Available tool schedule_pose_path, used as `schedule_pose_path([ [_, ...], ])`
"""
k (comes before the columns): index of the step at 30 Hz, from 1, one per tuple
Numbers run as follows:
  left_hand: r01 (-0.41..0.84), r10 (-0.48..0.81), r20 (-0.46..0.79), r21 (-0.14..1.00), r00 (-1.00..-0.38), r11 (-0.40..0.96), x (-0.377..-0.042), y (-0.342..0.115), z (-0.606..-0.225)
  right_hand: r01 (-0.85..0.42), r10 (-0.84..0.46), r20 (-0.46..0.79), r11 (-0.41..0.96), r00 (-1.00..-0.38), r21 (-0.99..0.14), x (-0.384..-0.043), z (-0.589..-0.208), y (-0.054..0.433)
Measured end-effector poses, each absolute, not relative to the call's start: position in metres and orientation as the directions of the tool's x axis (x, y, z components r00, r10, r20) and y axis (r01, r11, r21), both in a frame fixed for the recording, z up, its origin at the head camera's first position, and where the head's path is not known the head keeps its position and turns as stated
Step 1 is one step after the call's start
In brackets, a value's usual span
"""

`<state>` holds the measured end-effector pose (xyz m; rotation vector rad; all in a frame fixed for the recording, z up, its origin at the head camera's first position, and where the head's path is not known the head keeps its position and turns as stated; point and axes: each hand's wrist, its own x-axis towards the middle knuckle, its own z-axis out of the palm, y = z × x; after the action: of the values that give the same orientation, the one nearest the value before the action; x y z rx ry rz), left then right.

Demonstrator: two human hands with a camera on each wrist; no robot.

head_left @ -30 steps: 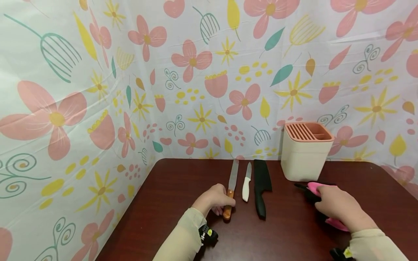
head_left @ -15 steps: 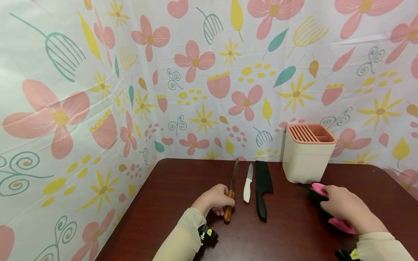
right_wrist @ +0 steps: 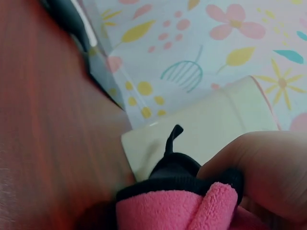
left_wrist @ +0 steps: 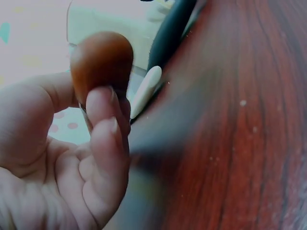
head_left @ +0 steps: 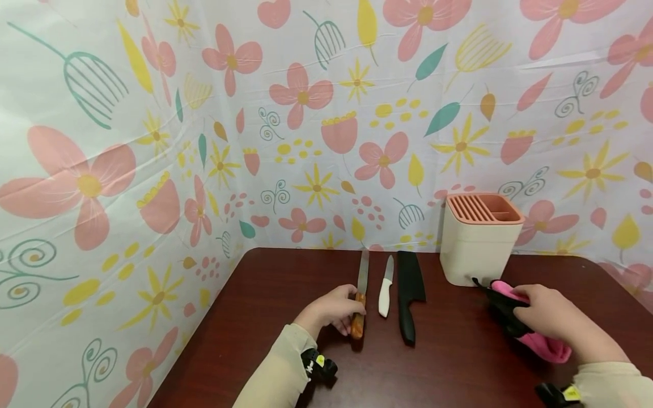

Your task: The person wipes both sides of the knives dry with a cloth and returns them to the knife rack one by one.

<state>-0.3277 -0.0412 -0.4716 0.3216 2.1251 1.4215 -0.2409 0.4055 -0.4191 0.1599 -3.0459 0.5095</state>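
Note:
My left hand (head_left: 334,309) grips the brown wooden handle of a long knife (head_left: 358,323), its blade pointing toward the back edge. In the left wrist view, curled fingers and thumb hold that knife handle (left_wrist: 101,62), its butt end toward the camera. To its right lie a small white-handled paring knife (head_left: 385,297) and a black cleaver (head_left: 410,283). My right hand (head_left: 553,320) pinches a pink fleecy cloth item with black trim (head_left: 548,347). A short black loop sticks up from it in the right wrist view; its full shape is hidden.
A cream knife block (head_left: 479,252) with an orange slotted top stands at the back right, just behind the pink item. The dark red-brown table (head_left: 433,374) ends against a flower-printed curtain (head_left: 306,141) at the back and left.
My right hand has shifted right, turning the pink item so more of its fleecy side shows. My left hand has moved slightly left with the long knife, which has rolled in the grip.

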Motion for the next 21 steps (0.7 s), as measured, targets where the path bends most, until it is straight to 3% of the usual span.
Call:
schedule_pose_path([
  [11, -0.162, 0.572, -0.264, 0.961, -0.776, 0.224, -0.331, -0.046, -0.465, -0.179, -0.139, 0.121, 0.876, -0.983, -0.448, -0.229, -0.396, 0.407],
  [21, -0.195, 0.659, -0.177, 0.98, -0.731, 0.047, -0.319, -0.044, -0.439, -0.27, -0.15, 0.276, 0.84, -0.949, -0.471, -0.22, -0.376, 0.386],
])
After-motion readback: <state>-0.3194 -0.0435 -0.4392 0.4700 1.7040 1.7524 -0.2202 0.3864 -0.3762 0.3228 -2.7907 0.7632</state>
